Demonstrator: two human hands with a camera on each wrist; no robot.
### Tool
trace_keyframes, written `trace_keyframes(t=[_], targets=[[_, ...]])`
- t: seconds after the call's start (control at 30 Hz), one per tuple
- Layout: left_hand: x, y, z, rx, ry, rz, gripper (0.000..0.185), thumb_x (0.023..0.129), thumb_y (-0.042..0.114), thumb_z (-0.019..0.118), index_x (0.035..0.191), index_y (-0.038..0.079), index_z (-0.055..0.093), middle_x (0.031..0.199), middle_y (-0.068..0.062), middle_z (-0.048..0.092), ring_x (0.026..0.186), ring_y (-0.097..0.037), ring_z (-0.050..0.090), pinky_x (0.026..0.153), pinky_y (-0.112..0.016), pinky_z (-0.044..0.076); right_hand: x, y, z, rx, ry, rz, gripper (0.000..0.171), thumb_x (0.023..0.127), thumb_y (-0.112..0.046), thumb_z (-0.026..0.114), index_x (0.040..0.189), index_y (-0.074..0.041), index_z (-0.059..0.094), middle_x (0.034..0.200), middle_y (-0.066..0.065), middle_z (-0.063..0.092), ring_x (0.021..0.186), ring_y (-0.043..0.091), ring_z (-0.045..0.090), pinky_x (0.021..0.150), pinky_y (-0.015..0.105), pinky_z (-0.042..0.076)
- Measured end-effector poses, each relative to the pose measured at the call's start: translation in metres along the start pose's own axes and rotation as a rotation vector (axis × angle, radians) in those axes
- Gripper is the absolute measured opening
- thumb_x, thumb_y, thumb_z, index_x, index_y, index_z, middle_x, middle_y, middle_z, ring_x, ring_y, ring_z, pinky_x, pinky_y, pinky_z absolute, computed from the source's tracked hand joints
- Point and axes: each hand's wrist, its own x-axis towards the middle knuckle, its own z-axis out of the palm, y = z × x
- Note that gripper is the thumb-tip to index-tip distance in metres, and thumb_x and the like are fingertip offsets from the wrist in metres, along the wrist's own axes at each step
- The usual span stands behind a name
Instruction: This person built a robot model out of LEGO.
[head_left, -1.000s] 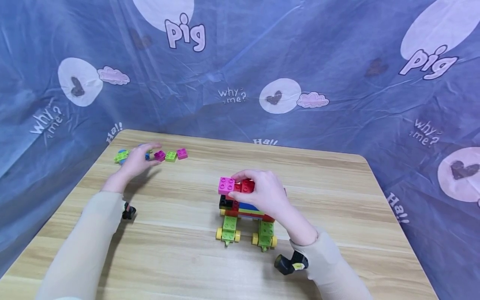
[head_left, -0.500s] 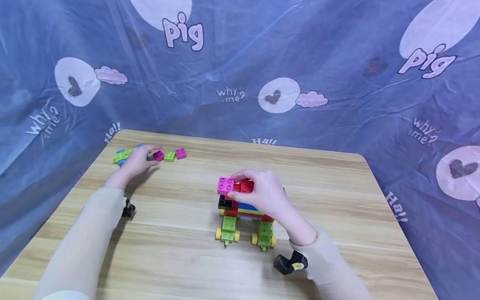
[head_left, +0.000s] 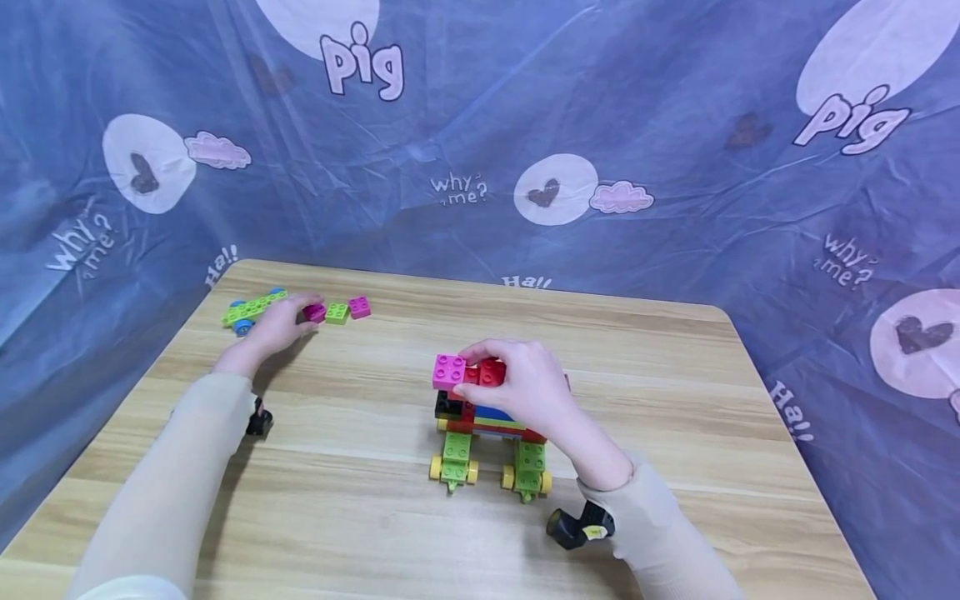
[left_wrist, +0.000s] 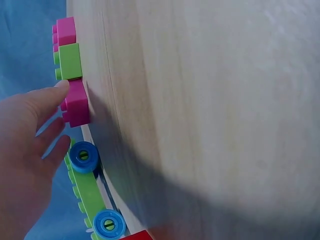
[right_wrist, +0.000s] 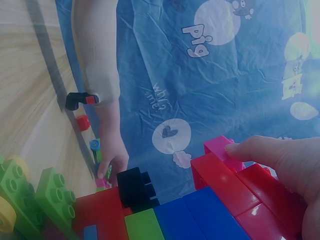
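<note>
Left hand (head_left: pixel 273 325) fingertip touches magenta brick (head_left: pixel 314 313); right hand (head_left: pixel 525 387) grips block car (head_left: pixel 487 425).

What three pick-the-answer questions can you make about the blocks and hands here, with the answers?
1. Where are the loose small bricks?
A. at the table's far left corner
B. beside the right elbow
C. on the blue cloth

2. What colour are the wheels under the block car in the middle?
A. blue
B. yellow
C. black

3. What is the right hand doing?
A. lying flat on the table
B. hanging in the air, holding nothing
C. gripping the bricks on top of the car

Answers: 1 A, the magenta brick, the green brick and the pink brick lie in a row near the far left corner of the table, where the left hand touches the magenta one. 2 B, the yellow wheels show beside the green bases. 3 C, its fingers curl round the red brick next to the top magenta brick.
</note>
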Motion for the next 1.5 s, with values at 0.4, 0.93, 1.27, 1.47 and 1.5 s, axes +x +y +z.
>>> trace_keyframes(t=[0.4, 0.93, 1.27, 1.47, 1.5], targets=[[0.0015, 0.0007, 0.0027, 0.023, 0.001, -0.017, 0.048, 0.095, 0.008, 0.06, 0.138, -0.008, 0.047, 0.142, -0.032, 0.044, 0.13, -0.051, 0.041, 0.111, -0.06, 0.031, -0.001, 0.0, -0.0002, -0.004, 0.005, -0.002, 0.035, 0.076, -0.032, 0.084, 0.106, -0.015, 0.075, 0.093, -0.002, 0.075, 0.062, 0.007, 0.049, 0.054, 0.023, 0.04], [0.0068, 0.0, 0.0069, 0.092, 0.024, -0.047, 0.042, 0.095, 0.004, 0.059, 0.134, -0.009, 0.051, 0.136, -0.033, 0.049, 0.125, -0.049, 0.047, 0.107, -0.058, 0.038, -0.0012, 0.001, 0.0008, -0.017, 0.005, -0.01, 0.036, 0.076, -0.033, 0.084, 0.106, -0.015, 0.075, 0.093, -0.002, 0.075, 0.061, 0.007, 0.048, 0.052, 0.022, 0.039], [0.004, 0.0027, 0.0047, 0.093, 0.042, -0.054, 0.041, 0.094, 0.003, 0.06, 0.132, -0.01, 0.052, 0.135, -0.033, 0.049, 0.124, -0.05, 0.047, 0.106, -0.059, 0.038, -0.0006, -0.0004, 0.0001, -0.007, 0.003, -0.012, 0.036, 0.076, -0.033, 0.084, 0.106, -0.015, 0.075, 0.092, -0.002, 0.075, 0.061, 0.007, 0.049, 0.053, 0.022, 0.041], [0.0037, 0.0005, 0.0049, 0.091, 0.044, -0.051, 0.043, 0.093, 0.004, 0.061, 0.132, -0.011, 0.051, 0.135, -0.034, 0.049, 0.124, -0.05, 0.047, 0.106, -0.059, 0.038, -0.0004, -0.0002, 0.0001, -0.009, 0.0, -0.011, 0.036, 0.076, -0.033, 0.084, 0.106, -0.015, 0.075, 0.092, -0.003, 0.075, 0.06, 0.007, 0.048, 0.052, 0.022, 0.04], [0.0039, 0.0, 0.0051, 0.088, 0.046, -0.05, 0.043, 0.093, 0.004, 0.061, 0.132, -0.011, 0.051, 0.135, -0.034, 0.049, 0.124, -0.05, 0.047, 0.106, -0.059, 0.038, -0.0003, -0.0001, 0.0001, -0.011, 0.0, -0.01, 0.036, 0.076, -0.034, 0.084, 0.106, -0.015, 0.075, 0.092, -0.003, 0.075, 0.06, 0.007, 0.048, 0.053, 0.022, 0.039]])
